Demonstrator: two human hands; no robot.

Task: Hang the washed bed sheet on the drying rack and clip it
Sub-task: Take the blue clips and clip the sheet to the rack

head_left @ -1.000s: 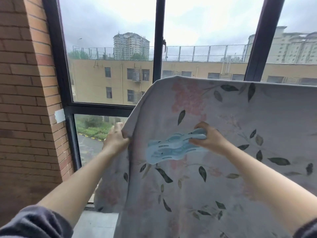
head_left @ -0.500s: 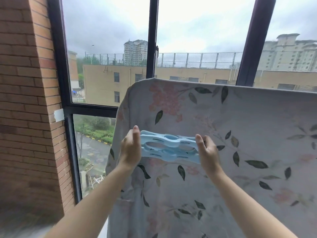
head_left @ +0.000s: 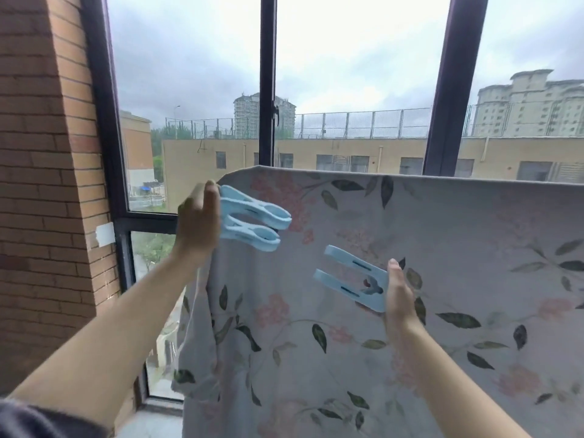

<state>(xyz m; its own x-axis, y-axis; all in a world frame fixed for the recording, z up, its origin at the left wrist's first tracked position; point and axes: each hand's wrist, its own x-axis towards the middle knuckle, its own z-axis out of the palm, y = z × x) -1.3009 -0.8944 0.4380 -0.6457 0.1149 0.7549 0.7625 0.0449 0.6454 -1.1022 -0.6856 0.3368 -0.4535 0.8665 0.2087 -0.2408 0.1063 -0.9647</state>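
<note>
A pale bed sheet [head_left: 426,254] printed with pink flowers and dark leaves hangs over a bar that it hides; its top fold runs across the view from the centre to the right edge. My left hand [head_left: 197,226] holds a light blue clip [head_left: 252,226] beside the sheet's upper left corner, jaws pointing right. My right hand [head_left: 399,295] holds a second light blue clip [head_left: 350,278] in front of the sheet, lower and to the right, jaws pointing up-left. The two clips are apart.
A dark-framed window [head_left: 267,90] stands right behind the sheet, with buildings outside. A brick wall [head_left: 47,184] closes the left side, close to my left arm. A grey sill [head_left: 151,422] shows below the sheet's left edge.
The blue clips were one bundle held between both hands; they are now pulled apart, one in each hand. My left hand rose toward the sheet's top corner.
</note>
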